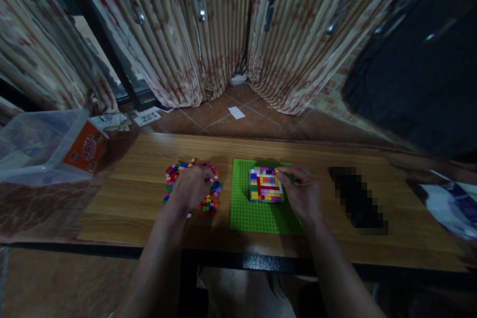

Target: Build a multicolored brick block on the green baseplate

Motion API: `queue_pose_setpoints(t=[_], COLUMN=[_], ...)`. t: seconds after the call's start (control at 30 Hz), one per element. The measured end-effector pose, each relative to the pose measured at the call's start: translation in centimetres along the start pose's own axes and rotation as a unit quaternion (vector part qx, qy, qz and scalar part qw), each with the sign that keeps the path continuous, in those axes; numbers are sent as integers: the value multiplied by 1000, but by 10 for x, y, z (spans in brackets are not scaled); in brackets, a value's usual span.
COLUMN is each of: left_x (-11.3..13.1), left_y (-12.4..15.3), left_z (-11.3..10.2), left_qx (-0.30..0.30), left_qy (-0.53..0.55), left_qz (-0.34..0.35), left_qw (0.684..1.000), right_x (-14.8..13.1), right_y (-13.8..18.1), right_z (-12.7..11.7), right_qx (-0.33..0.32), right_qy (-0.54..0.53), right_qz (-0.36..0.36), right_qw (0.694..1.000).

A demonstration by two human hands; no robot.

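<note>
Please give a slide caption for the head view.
Left hand on loose coloured bricks; right hand touches brick block on green baseplate.

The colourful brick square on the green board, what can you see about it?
The flat multicoloured square of small plastic bricks is a low slab patched in pink, yellow, blue, white and green, with red lines near its middle. It lies flat on the far part of the green studded plastic baseplate. The right hand touches its right edge with its fingers.
</note>
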State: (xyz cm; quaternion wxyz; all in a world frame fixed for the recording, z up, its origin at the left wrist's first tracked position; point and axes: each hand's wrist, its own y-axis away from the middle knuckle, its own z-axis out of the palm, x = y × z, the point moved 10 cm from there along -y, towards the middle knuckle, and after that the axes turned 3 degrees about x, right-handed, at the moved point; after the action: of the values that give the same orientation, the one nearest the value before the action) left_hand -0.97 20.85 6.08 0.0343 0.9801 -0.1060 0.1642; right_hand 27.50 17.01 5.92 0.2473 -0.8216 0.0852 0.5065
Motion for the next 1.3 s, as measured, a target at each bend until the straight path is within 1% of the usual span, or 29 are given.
queue_pose_setpoints(t=[0.1, 0.2, 0.3, 0.4, 0.5, 0.6, 0.7, 0.83, 1.03, 1.1, 1.2, 1.3], left_x=[-1, 1, 5, 8, 12, 19, 28, 39, 53, 57, 64, 69], left_y=[-1, -1, -3, -4, -3, -3, -2, 0, 1, 2, 2, 3], left_z=[0, -4, -9, -11, -11, -9, -8, -6, 7, 12, 19, 26], left_qx=[6, 26, 55, 74, 76, 73, 79, 94, 76, 72, 67, 55], left_qy=[20, 60, 114, 145, 145, 147, 173, 210, 249, 258, 269, 263], left_qz=[-1, 9, 26, 30, 24, 24, 35, 58, 69, 65, 67, 69], left_qw=[1000, 998, 992, 986, 986, 986, 981, 972, 963, 961, 959, 961], right_x=[15, 28, 34, 34, 35, 35, 33, 35, 39, 41, 45, 44], right_y=[0, 3, 5, 6, 6, 5, 4, 5, 3, 2, 3, 3], right_z=[6, 11, 13, 13, 13, 12, 13, 16, 17, 18, 21, 21], right_qx=[-8, -10, -6, -8, -9, -12, -14, -5, 22, 15, -3, -6], right_qy=[-68, -128, -162, -173, -184, -175, -171, -187, -217, -215, -208, -213], right_qz=[66, 135, 174, 185, 195, 189, 177, 191, 179, 177, 193, 204], right_qw=[996, 983, 971, 967, 963, 966, 969, 964, 959, 960, 959, 956])
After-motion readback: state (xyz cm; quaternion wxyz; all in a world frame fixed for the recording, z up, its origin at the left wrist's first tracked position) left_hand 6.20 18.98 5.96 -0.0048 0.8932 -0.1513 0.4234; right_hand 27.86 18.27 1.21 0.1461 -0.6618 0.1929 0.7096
